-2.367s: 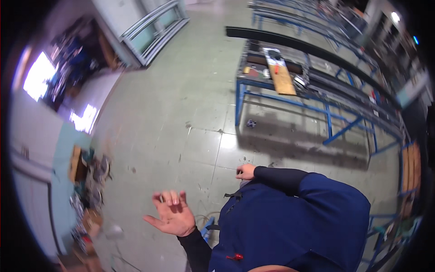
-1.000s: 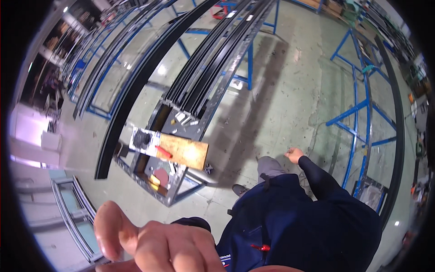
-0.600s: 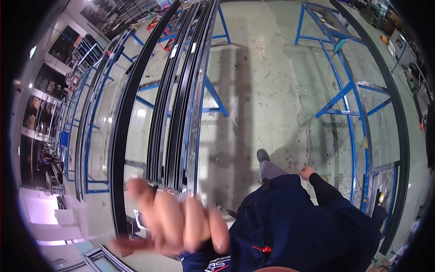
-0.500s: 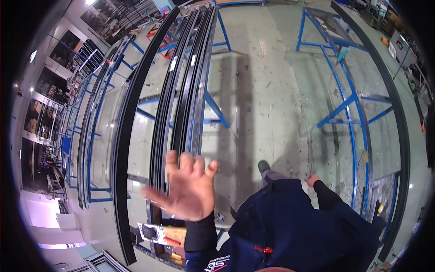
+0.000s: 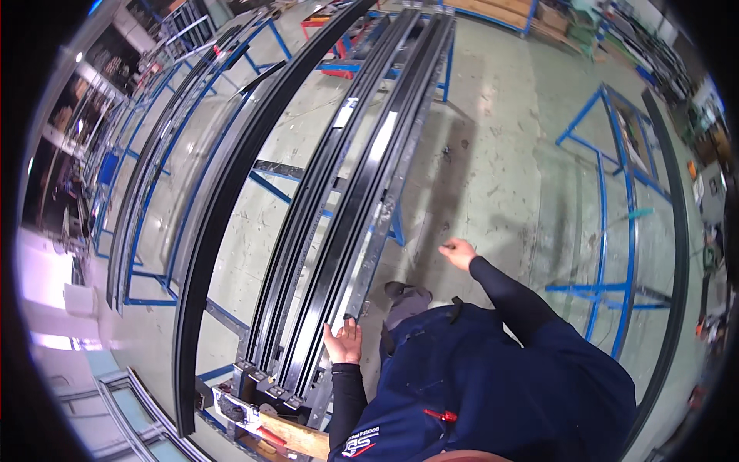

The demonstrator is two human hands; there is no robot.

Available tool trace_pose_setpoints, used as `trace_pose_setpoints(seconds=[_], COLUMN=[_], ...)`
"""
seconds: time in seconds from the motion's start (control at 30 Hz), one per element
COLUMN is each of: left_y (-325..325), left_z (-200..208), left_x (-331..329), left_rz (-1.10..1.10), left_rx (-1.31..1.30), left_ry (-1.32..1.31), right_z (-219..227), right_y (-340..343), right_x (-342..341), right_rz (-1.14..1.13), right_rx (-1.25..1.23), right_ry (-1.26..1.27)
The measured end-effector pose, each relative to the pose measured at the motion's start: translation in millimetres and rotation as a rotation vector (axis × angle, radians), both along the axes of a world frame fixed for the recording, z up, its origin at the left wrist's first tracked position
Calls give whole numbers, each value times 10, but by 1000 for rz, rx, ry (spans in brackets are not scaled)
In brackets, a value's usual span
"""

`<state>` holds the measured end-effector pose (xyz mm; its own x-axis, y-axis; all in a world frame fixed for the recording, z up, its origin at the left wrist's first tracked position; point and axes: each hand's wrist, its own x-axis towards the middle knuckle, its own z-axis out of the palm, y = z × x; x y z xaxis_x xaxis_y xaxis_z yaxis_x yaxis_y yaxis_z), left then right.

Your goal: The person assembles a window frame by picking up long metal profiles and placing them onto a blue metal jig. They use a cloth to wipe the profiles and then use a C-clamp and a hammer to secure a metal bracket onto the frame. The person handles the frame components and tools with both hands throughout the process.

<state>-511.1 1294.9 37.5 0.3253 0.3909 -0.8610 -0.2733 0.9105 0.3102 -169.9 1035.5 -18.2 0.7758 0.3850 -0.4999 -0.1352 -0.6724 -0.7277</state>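
Beside the right edge of a long work stand, my left hand (image 5: 344, 343) is held palm up, its fingers apart and slightly bent. It is nearest to the long black metal profiles (image 5: 335, 258) that lie lengthwise on the stand; I cannot tell whether it touches the edge. My right hand (image 5: 460, 253) is over the floor to the right of the stand, its fingers drawn together in a pinch. Something small and dark shows at its fingertips, too small to name. White labels (image 5: 380, 137) are stuck on the profiles.
A wide black beam (image 5: 231, 192) runs along the stand's left side. At the near end lie a wooden block (image 5: 296, 436) and a red-handled tool (image 5: 271, 436). A blue metal frame (image 5: 630, 254) and another long black bar (image 5: 680, 254) stand on the right.
The view has turned and come closer to the stand. My left hand has dropped from above the profiles to their right edge. My right hand has swung forward, away from my side.
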Motion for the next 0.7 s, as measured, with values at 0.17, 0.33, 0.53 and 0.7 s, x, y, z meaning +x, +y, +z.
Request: trace_pose_setpoints(seconds=[0.17,0.33,0.53,0.7], left_y=[157,359,340,315], left_z=[-94,-525,-502,-499], left_x=[547,553,1014,1393], left_rz=[109,274,550,781], left_rx=[-62,-149,28,159], left_ry=[19,21,144,431], right_z=[368,949,1234,1066], right_y=[1169,1969,2708,3332], right_x=[1155,2284,3798,4636], right_rz=[118,374,875,1399], right_rx=[47,-75,-183,-206], right_ry=[-193,-438,-900,-786])
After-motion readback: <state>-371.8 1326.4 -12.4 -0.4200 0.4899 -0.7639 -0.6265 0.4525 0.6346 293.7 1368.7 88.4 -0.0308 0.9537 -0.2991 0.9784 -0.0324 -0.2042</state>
